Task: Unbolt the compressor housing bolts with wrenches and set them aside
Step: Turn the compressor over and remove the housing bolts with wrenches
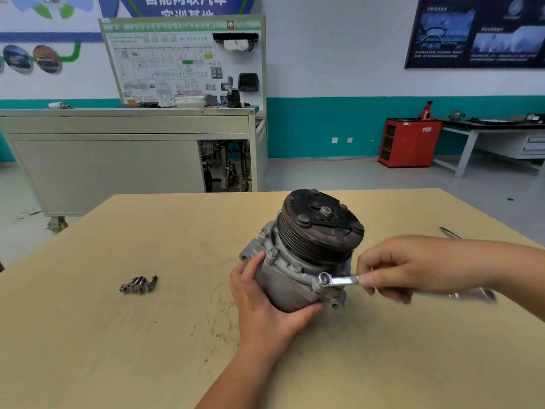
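A grey compressor (298, 255) with a dark pulley on top stands tilted in the middle of the wooden table (118, 335). My left hand (265, 302) wraps around the housing's lower left side. My right hand (395, 270) pinches a silver wrench (342, 280) whose ring end sits over a bolt (324, 278) on the housing's front right flange. Several removed bolts (138, 284) lie in a small heap on the table to the left of the compressor.
A thin metal tool (449, 232) lies near the table's right edge. Beyond the table stand a beige training bench (126, 154), a red cabinet (408, 143) and a grey workbench (489, 134) by the wall.
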